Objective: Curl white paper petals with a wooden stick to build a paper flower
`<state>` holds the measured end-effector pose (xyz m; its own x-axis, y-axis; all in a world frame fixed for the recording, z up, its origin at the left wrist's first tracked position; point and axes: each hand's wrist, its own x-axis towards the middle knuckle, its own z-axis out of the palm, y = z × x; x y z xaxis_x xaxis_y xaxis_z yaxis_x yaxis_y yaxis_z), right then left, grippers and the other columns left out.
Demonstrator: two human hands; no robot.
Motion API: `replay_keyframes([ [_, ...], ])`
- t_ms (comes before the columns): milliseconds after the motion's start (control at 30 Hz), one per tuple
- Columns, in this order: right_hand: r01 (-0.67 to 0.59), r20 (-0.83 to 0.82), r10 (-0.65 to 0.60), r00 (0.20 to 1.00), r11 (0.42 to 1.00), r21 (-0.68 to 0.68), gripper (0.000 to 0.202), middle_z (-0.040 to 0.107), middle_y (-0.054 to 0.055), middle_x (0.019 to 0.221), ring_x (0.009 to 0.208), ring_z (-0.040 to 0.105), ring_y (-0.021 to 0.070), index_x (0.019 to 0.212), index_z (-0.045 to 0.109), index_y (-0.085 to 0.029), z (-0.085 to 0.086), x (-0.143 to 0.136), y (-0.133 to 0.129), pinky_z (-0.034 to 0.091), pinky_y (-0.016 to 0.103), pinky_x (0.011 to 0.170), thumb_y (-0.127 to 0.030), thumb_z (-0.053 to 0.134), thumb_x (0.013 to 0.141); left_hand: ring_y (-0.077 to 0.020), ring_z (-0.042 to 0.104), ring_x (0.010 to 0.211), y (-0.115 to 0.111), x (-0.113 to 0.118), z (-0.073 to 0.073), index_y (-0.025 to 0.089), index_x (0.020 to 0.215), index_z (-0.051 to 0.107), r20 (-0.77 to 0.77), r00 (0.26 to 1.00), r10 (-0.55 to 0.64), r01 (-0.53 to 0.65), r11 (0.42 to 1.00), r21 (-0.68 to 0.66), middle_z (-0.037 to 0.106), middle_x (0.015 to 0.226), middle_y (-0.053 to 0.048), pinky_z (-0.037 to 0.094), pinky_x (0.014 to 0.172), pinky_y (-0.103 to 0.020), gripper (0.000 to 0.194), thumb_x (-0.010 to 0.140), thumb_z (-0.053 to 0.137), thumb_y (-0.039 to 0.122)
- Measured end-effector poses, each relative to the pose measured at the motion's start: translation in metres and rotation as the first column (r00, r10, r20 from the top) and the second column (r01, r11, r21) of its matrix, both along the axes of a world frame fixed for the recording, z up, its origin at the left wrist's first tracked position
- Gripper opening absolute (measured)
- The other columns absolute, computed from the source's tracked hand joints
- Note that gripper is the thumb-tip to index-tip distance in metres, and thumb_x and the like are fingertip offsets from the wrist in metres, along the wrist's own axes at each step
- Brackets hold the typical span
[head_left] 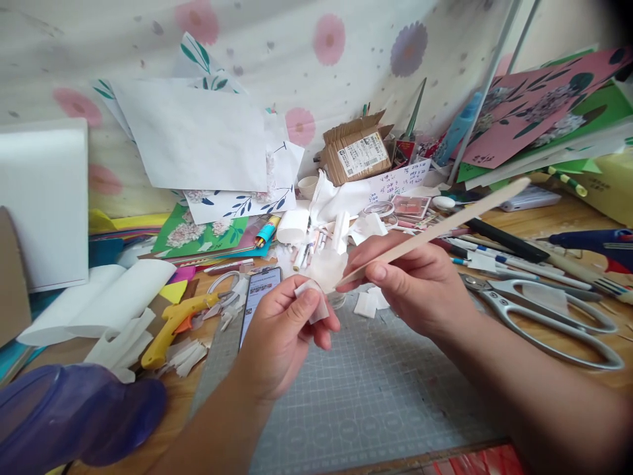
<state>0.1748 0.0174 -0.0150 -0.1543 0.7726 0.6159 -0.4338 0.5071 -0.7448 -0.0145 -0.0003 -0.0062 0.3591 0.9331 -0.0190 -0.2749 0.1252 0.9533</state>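
Note:
My left hand [284, 323] pinches a small folded piece of white paper [314, 301] between thumb and fingers, over the grey cutting mat [346, 396]. Held in my right hand [413, 277] is a flat wooden stick [445, 221], slanting up to the right. Its lower end points down-left, close to the paper in my left hand. Just behind the fingertips is a pale, translucent dish or sheet [329, 267], partly hidden. Small white paper squares [366, 303] lie on the mat between my hands.
A phone [260, 290] and yellow glue gun [173, 323] lie left of the mat. Large scissors [544, 316] and pens are at the right. Behind are a cardboard box [356, 148] and white sheets [198, 132]. A purple translucent object [74, 415] is at the lower left.

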Motion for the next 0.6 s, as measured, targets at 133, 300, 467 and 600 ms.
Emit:
replay_keyframes([
  [133,0.056,0.033,-0.058,0.998,0.996,0.067,0.011,0.078,0.002,0.086,0.082,0.071,0.0168,0.093,0.080,-0.027,0.003,-0.002,-0.003,0.059,0.032,0.075,-0.019,0.074,0.088,-0.0068,0.058,0.048,-0.002,0.002,0.000,0.016,0.070,0.059,0.056,0.997,-0.048,0.049,0.999,-0.011,0.068,0.061,0.001,0.042,0.049,-0.016,0.032,0.087,0.072,0.039],
  [300,0.054,0.030,-0.055,0.998,0.997,0.050,0.012,0.078,0.002,0.086,0.081,0.071,0.0171,0.095,0.079,-0.028,0.004,-0.003,-0.007,0.059,0.032,0.074,-0.020,0.075,0.087,-0.0074,0.060,0.049,-0.005,0.004,0.000,0.016,0.076,0.061,0.085,0.993,-0.077,0.080,0.996,-0.031,0.069,0.062,0.000,0.042,0.050,-0.016,0.028,0.087,0.072,0.039],
  [467,-0.015,0.049,0.010,0.999,0.995,0.095,0.016,0.078,0.002,0.080,0.077,0.073,0.0179,0.097,0.078,-0.025,0.007,-0.003,-0.009,0.061,0.032,0.070,-0.014,0.072,0.088,-0.0078,0.060,0.049,-0.005,0.003,0.000,0.017,0.074,0.062,0.115,0.990,-0.083,0.087,0.995,-0.038,0.071,0.063,-0.001,0.044,0.050,-0.016,0.028,0.087,0.072,0.039],
  [600,-0.034,0.110,0.020,0.994,0.992,0.124,0.015,0.075,0.001,0.069,0.083,0.075,0.0202,0.096,0.076,-0.025,0.011,-0.002,-0.011,0.062,0.032,0.073,-0.013,0.069,0.090,-0.0072,0.058,0.048,-0.005,0.003,-0.001,0.017,0.073,0.060,0.121,0.990,-0.076,0.081,0.996,-0.035,0.070,0.062,0.000,0.043,0.049,-0.015,0.029,0.087,0.073,0.039],
])
